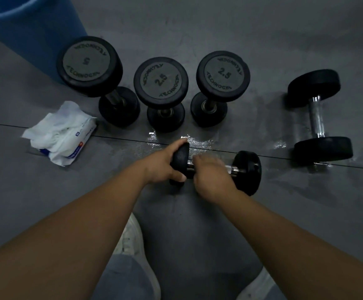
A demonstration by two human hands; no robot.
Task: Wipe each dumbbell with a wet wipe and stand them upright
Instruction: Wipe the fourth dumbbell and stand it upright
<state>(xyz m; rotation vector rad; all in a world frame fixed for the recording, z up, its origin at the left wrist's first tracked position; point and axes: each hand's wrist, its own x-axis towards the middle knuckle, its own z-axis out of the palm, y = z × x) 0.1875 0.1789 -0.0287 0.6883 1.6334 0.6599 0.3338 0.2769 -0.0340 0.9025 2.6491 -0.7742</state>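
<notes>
- The near dumbbell (pixel 246 172) is lying on its side on the floor (pixel 284 40), directly in front of the person, with its axis running left to right along a floor seam.
- The left hand (pixel 161 164) is gripping the left head of this dumbbell, fingers over the top and thumb at the near side, and appears to be steadying it.
- The right hand (pixel 213 176) is lying over the chrome handle (pixel 233 168) and is blurred. A pale smear at its fingertips may be a wipe. Whether the fingers are closing on anything cannot be told.
- Handling, as a judgement: the piece is looking rigid, dense and heavy for its size. The round heads are inviting it to roll. The chrome is probably becoming slick when wet, so the rubber heads are offering the surer hold. For standing it up, a grip on the handle or the upper head, tipping it onto one flat end face, is looking sound.
- A wet patch (pixel 198 144) is glinting on the floor just beyond it, so footing there may be slippery.
- Three dumbbells are standing upright in a row beyond: one marked 5 (pixel 87 63) and two marked 2.5 (pixel 161 80) (pixel 223 74).
- A further dumbbell (pixel 315 118) is lying on its side well apart at the right.
- An open wet-wipe pack (pixel 63 135) is lying at the left, and a blue bin (pixel 31 29) is standing behind it.
</notes>
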